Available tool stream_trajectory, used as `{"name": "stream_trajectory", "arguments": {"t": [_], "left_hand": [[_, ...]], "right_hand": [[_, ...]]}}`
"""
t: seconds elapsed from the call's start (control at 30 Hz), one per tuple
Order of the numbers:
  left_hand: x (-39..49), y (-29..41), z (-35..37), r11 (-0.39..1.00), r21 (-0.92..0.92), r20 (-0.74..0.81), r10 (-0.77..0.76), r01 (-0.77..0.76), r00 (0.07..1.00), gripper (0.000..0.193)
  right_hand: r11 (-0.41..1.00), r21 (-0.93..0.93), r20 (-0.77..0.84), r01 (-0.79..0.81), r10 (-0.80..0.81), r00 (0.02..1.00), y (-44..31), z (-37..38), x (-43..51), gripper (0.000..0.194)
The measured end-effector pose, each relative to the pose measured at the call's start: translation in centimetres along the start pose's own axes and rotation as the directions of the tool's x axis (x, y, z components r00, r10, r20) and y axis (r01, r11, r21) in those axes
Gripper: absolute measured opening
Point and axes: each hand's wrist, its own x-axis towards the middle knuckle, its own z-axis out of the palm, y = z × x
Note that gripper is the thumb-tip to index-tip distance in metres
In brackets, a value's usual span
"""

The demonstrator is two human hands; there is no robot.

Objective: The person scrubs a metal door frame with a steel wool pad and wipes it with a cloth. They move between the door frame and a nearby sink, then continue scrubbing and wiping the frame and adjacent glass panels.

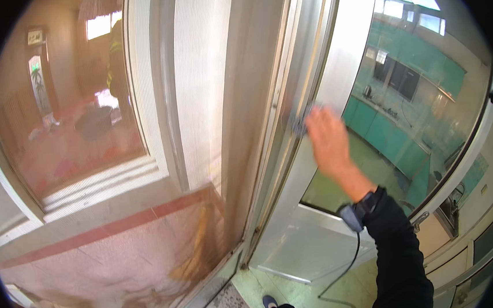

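My right hand (329, 141) is raised, its fingers bent around a grey-blue wad (299, 123). Motion blur hides whether the wad is cloth or scouring material. It meets the vertical metal door jamb (287, 150), at the hinge side of an aluminium-framed glass door (312, 244). Behind my palm is the door's glass pane (370, 157). Around my right wrist is a strapped device (352, 217) with a black cable (347, 272) hanging from it. My left hand is out of view.
A clear ribbed panel (206, 83) and a window (75, 124) stand on the left above a pinkish wall (120, 259). Green kitchen cabinets (388, 130) show through the door's glass. A door handle (420, 219) sits at right. My shoe (269, 302) rests on the tiled floor (256, 279) beside the threshold.
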Motion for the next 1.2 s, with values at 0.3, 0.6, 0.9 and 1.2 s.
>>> {"name": "stream_trajectory", "arguments": {"t": [0.3, 0.6, 0.9, 1.2], "left_hand": [[2.7, 2.1, -0.4, 0.999, 0.047, 0.005, 0.011, -0.011, 1.000, 0.031], [2.7, 3.0, -0.4, 0.999, 0.053, 0.017, 0.008, -0.009, 1.000, 0.026], [0.5, 2.0, 0.6, 0.999, 0.033, 0.060, 0.028, -0.030, 0.998, 0.021], [-4.6, -1.9, -2.4, 0.995, 0.082, -0.025, -0.049, 0.051, 0.998, 0.017]], "right_hand": [[0.976, 0.019, -0.211, 0.218, -0.209, 0.955, 7.0, 0.6, 4.2, 0.038], [0.997, -0.065, -0.547, -0.032, -0.009, 0.837, 11.7, -4.9, 14.7, 0.034], [0.896, 0.326, 0.062, 0.303, -0.340, 0.938, -2.1, 5.6, -8.5, 0.038], [0.994, 0.111, -0.086, 0.023, -0.013, 0.996, 0.2, 3.1, -4.2, 0.037]]}}
